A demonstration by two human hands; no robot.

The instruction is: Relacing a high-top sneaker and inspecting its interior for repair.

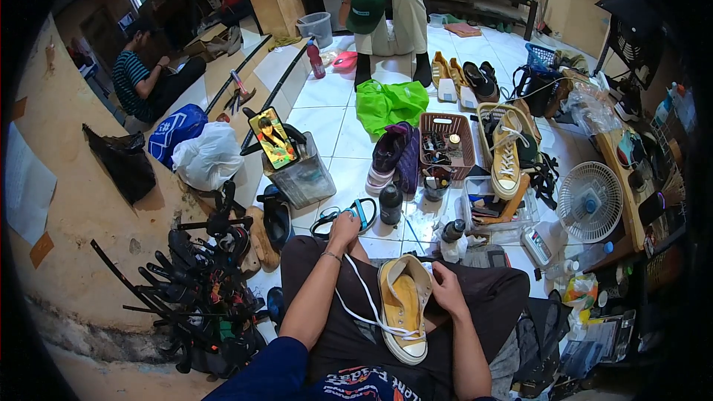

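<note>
A yellow canvas sneaker (404, 304) with a white rubber toe rests on my lap, its opening facing up. White shoelace (359, 313) hangs loose from its front and runs up to my left hand (344, 230), whose fingers are closed on it, lifted away to the left. Just beyond those fingers lies a blue-and-black looped thing (364, 214); its kind is unclear. My right hand (448, 291) is closed on the sneaker's right side near the collar, with the fingertips partly hidden.
A matching yellow sneaker (507, 156) sits on a basket ahead to the right. Nearby stand a brown basket (447, 137), a dark bottle (390, 204) and a fan-like white grille (590, 202). A phone (273, 137) is propped on a grey bin. Two other people sit farther off.
</note>
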